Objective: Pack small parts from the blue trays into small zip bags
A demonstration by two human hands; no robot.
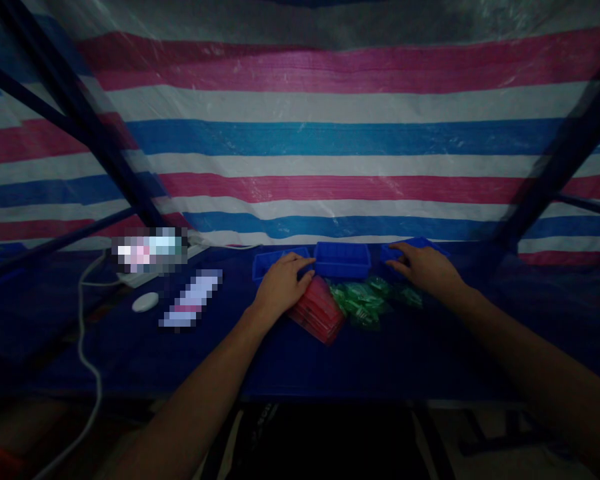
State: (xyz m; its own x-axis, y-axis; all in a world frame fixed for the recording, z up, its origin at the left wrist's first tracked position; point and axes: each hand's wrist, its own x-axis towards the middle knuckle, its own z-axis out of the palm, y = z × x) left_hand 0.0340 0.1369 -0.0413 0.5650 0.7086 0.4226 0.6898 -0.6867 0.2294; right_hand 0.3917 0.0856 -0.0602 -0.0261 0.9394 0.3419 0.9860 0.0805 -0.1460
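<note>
My left hand (pixel 284 283) rests at the near side of the left blue tray (pixel 261 267), its fingers stretched toward the middle blue tray (pixel 343 269). Under its thumb side lies a stack of red plastic packets (pixel 320 313); I see nothing held in that hand. Over the right blue tray (pixel 423 243) is my right hand (pixel 427 268), its thumb and forefinger apart and pointing left. No item shows between them, though the hand hides much of that tray. Small green packets in clear wrap (pixel 363 300) form a loose pile between the two hands.
On the left of the blue table (pixel 380 373) lie a phone-like object with a blurred screen (pixel 193 299) and a white oval object (pixel 145 302). A white cable (pixel 83 333) runs over the left edge. Striped sheeting (pixel 330 140) hangs behind, between dark posts.
</note>
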